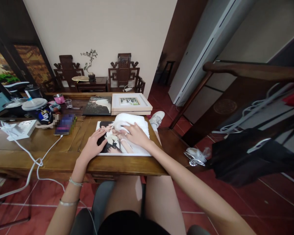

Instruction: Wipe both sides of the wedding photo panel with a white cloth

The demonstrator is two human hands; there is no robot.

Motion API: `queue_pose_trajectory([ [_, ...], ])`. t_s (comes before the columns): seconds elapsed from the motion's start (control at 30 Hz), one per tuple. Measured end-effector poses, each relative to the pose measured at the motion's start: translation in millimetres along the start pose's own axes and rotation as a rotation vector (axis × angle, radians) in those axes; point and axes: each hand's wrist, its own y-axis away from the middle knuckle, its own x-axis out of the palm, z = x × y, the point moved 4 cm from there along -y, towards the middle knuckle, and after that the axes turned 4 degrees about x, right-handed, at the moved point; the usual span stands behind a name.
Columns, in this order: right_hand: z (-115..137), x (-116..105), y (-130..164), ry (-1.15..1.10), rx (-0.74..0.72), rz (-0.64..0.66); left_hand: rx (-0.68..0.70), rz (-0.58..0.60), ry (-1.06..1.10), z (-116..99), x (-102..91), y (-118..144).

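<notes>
Both hands lie flat and open, gripping nothing. Her right hand (pixel 136 134) presses palm-down on a white cloth (pixel 131 122) that sits bunched over the far part of a photo print (pixel 112 143), fingers spread toward the left, a ring showing on 1 finger. Her left hand (pixel 94 146) rests on the print's left edge, fingers splayed over the dark part of the picture, holding it against the table (pixel 63 160). 2 thin bracelets (pixel 72 192) circle the left forearm.

That print lies flat near the table's front edge, right of centre, with the cloth covering its upper right corner. Just behind it stands a stack of white frames (pixel 131 103) with a small photo in the top one, and beside that on the left a dark photo panel (pixel 98 106) lies flat.

Further left on the table sit a phone (pixel 64 124), blurred out, and a white power strip (pixel 24 128) whose cable (pixel 34 163) trails off the front edge toward the floor. A mug (pixel 40 112) with a lid and straw stands behind the strip, near a pink pot (pixel 59 98) and a small glass (pixel 68 103).

She is seated, knees under the table edge. At the right, a crumpled clear wrapper (pixel 196 155) lies on a low wooden surface, well apart from both hands. Against the back wall stand 2 carved chairs (pixel 123 73) with a small plant (pixel 90 63) between them.
</notes>
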Motion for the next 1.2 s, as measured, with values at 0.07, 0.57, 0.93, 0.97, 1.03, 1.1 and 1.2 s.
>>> queue_pose_trajectory([
  [0.07, 12, 4, -12, -0.061, -0.029, 0.025, -0.008, -0.007, 0.015, 0, 0.3, 0],
  [0.57, 14, 16, -37, -0.202, -0.062, 0.05, -0.063, -0.022, 0.079, 4, 0.2, -1],
  [0.93, -47, -16, 50, -0.048, -0.003, 0.0, -0.044, -0.018, 0.039, 12, 3.1, -3],
  [0.97, -41, -18, 62, -0.039, -0.017, 0.005, -0.049, -0.014, 0.044, 12, 3.0, -3],
  [1.03, -27, -24, 84, -0.025, -0.041, 0.033, -0.063, -0.01, 0.062, 14, 2.8, -4],
  [1.1, -11, -30, 102, -0.024, -0.083, 0.086, -0.075, -0.014, 0.082, 13, 2.5, -4],
  [1.2, 8, -36, 115, -0.051, -0.177, 0.174, -0.081, -0.025, 0.078, 11, 2.4, -4],
])
